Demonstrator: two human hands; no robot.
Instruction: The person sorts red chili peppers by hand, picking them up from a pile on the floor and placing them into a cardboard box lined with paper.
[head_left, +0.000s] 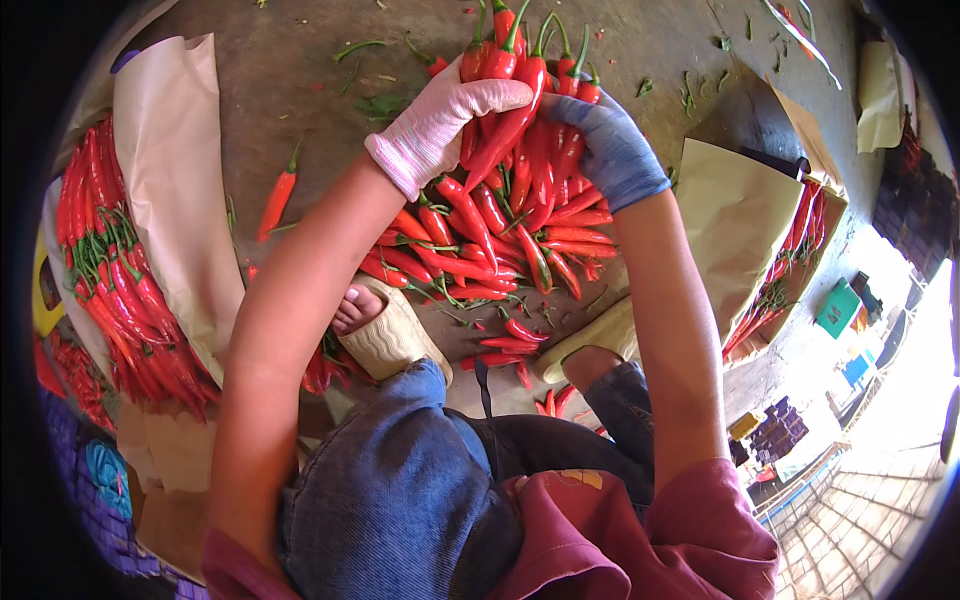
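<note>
My left hand (457, 124), in a pale pink knit glove, grips a bunch of red chilli peppers (517, 105) with the thumb across their front. Their green stems point up and away from me. My right hand (607, 139), in a blue-grey glove, is closed around the right side of the chillies, its fingers partly hidden behind them. Below both hands, a pile of loose red chillies (480, 247) covers the floor between my feet. Some of the held chillies hang over this pile, so their lower ends merge with it.
On the left, a paper-lined container holds stacked chillies (127, 285), beside a raised sheet of brown paper (176, 172). At right stands a paper-lined box (739, 232) with more chillies. Stem scraps (686, 97) and a single chilli (281, 195) lie on the concrete floor (285, 67).
</note>
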